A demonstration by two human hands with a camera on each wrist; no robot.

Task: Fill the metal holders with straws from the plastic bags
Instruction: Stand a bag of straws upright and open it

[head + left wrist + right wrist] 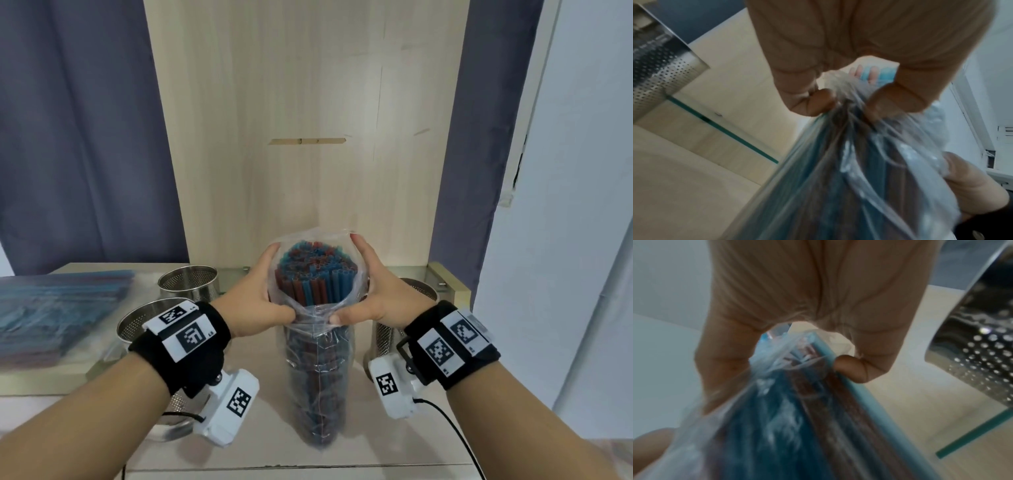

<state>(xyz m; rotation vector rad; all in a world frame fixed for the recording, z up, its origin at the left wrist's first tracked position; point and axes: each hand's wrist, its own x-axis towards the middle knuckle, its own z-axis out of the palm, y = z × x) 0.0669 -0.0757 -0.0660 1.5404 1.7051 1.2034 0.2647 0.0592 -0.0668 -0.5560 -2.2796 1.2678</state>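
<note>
Nearest to the person, a clear plastic bag (317,370) of red and blue straws (317,270) stands upright on the pale wooden counter (274,442). Its mouth is open and pushed down, so the straw tops stand free above the film. The left hand (260,301) grasps the bundle from the left and the right hand (368,294) from the right; the thumbs press the bunched plastic at the front and the fingers wrap round the back. Both wrist views show the same: fingers curled round straws and film together.

Beside the left wrist stands one perforated metal holder (137,322), and I see no straws in it. A second holder (188,281) stands a little farther back, also without straws. A third holder (390,329) is behind the right hand, mostly hidden, so I cannot tell what it contains.

Farther to the left, more bags of straws (58,308) lie flat and seem unopened.

My judgement is that the task is at its beginning: one bag is opened, no holder is filled yet. What is left is to lift the straws out of the bag, put them into a holder, and repeat this with the other bags.
</note>
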